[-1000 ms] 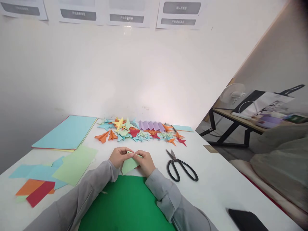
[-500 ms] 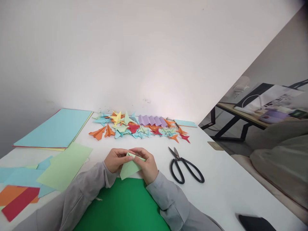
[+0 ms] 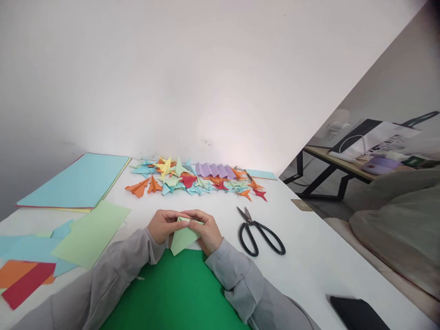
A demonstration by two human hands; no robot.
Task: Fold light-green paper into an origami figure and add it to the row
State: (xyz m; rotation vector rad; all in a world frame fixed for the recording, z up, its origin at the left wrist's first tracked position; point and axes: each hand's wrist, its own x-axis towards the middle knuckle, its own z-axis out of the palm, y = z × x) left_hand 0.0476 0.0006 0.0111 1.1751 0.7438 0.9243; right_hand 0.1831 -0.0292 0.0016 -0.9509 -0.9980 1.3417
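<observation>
A folded light green paper (image 3: 184, 239) is held between both hands above the near edge of the white table (image 3: 213, 207). My left hand (image 3: 164, 225) pinches its upper left part, thumb on the front. On its upper right, my right hand (image 3: 207, 229) grips it the same way, and the two thumb tips nearly meet. The fingers behind the paper are partly hidden. Beneath the hands lies a green surface (image 3: 178, 293). To the right, black-handled scissors (image 3: 252, 223) lie with their blades slightly apart.
Folded paper shapes (image 3: 188, 180) and a pleated purple paper (image 3: 215, 171) line the wall. At left are a stack of blue sheets (image 3: 75, 181), a light green sheet (image 3: 91, 233) and a red strip (image 3: 29, 284). A black object (image 3: 357, 312) sits at the near right.
The whole view has shifted slightly. Both hands keep their hold on the light green paper, and my right thumb has moved a little closer to my left one.
</observation>
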